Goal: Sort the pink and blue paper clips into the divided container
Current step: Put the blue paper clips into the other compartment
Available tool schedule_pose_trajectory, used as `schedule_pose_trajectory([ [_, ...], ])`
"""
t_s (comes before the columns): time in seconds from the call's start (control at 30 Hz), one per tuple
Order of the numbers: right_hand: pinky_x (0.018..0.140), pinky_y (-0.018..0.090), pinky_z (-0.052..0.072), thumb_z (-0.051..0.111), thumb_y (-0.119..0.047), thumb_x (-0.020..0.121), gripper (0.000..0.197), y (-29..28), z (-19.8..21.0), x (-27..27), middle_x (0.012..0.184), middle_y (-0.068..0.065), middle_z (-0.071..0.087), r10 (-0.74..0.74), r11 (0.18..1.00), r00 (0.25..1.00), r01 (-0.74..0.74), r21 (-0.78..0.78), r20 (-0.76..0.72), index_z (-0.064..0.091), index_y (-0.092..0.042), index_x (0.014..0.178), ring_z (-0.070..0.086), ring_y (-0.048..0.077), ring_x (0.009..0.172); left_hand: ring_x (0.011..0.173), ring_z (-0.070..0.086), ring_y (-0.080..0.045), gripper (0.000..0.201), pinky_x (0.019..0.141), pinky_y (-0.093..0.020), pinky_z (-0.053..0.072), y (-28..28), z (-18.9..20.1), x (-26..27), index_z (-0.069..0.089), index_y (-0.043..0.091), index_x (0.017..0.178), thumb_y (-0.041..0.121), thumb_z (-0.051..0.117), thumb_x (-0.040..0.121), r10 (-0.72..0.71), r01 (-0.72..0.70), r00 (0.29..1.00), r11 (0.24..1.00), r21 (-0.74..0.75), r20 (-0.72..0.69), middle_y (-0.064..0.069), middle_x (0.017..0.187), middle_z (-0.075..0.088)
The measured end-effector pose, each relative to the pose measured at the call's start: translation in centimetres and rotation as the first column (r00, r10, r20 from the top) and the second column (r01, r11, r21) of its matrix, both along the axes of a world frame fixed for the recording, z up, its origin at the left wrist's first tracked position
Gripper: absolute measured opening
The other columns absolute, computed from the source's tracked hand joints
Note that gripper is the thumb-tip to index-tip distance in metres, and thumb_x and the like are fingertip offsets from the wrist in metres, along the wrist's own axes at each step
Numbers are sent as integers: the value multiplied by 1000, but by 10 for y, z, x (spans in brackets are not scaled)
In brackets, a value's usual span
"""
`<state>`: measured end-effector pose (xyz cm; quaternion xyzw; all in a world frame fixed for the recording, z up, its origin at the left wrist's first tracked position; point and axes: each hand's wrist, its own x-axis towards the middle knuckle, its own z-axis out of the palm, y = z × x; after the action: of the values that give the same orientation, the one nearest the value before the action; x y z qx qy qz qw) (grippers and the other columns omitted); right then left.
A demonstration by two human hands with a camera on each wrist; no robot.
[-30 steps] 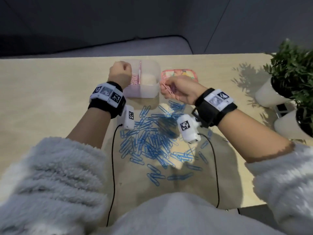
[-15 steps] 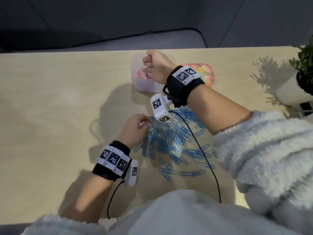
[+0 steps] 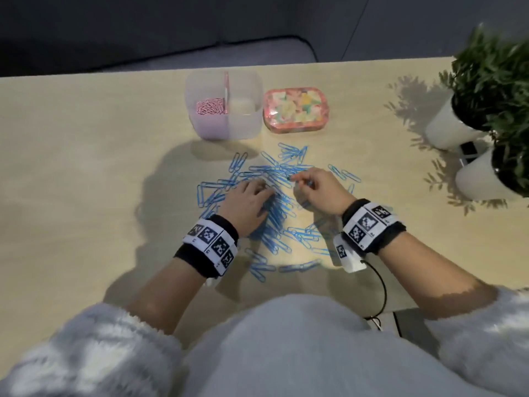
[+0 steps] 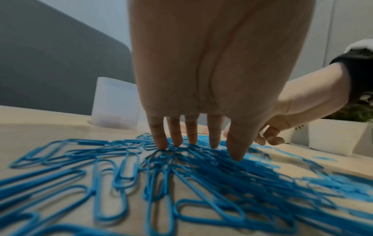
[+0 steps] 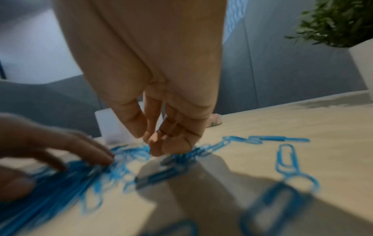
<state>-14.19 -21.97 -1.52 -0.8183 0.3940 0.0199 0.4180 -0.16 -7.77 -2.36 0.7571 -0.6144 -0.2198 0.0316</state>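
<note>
The blue paper clips [image 3: 272, 202] lie in a loose, tangled heap in the middle of the table [image 3: 86, 167], a little toward its near edge, with stray ones trailing off to the right and toward the person. The left hand [image 3: 249, 204] is flat on the left part of the heap, fingers [image 4: 175, 135] straight and slightly spread, tips pressing down on the clips. The right hand [image 3: 320, 190] sits just beside it on the right part of the heap, fingers curled in toward the thumb with their tips down among the clips; the wrist view is too smeared to say whether they are pinching a clip or only touching.

Farther back, near the far edge of the table, stands the divided container [image 3: 246, 121], a translucent tub with a pink divider across the middle. The pink paper clips [image 3: 210, 106] are piled in its left compartment; the right compartment looks bare. Just to the right of the tub lies a flat pink tin [image 3: 296, 111] with a pastel patterned lid, close to it but not touching.

At the right edge of the table two leafy green plants [image 3: 492, 67] stand in white pots [image 3: 446, 127], well apart from the clips, casting feathery shadows across the wood.
</note>
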Motion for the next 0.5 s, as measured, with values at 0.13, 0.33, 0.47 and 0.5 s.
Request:
schedule_pose_trajectory([
  [0.13, 83, 43, 48, 41, -18, 84, 37, 29, -12, -12, 99, 17, 51, 264, 941, 949, -293, -172, -169, 56, -13, 117, 56, 32, 94, 122, 40, -33, 39, 102, -46, 38, 6, -1, -5, 52, 23, 124, 29, 53, 86, -2, 2, 1000, 1000, -16, 19, -8, 132, 45],
  [0.33, 92, 37, 44, 45, -3, 86, 38, 20, -5, -25, 108, 21, 57, 134, 970, 990, -139, -200, -38, 61, -8, 119, 55, 34, 105, 130, 34, -33, 45, 106, -45, 35, -7, 5, -7, 41, 19, 133, 28, 49, 90, 11, -10, 999, 999, -40, 31, -8, 145, 33],
  [0.47, 89, 38, 45, 45, -4, 81, 40, -3, -2, -24, 113, 15, 52, -6, 925, 996, -27, -380, -86, 60, -13, 117, 46, 34, 108, 143, 16, -30, 57, 115, -46, 25, -29, 1, -13, 24, 21, 144, 36, 45, 93, -57, 56, 996, 998, 23, 64, -4, 157, 12],
  [0.5, 88, 37, 43, 44, -4, 82, 39, -3, -2, -23, 115, 14, 51, 26, 918, 992, -74, -390, -125, 60, -14, 116, 45, 33, 109, 144, 13, -29, 59, 115, -45, 24, -33, 0, -14, 22, 20, 144, 37, 44, 93, -62, 60, 995, 998, 35, 81, -3, 157, 11],
])
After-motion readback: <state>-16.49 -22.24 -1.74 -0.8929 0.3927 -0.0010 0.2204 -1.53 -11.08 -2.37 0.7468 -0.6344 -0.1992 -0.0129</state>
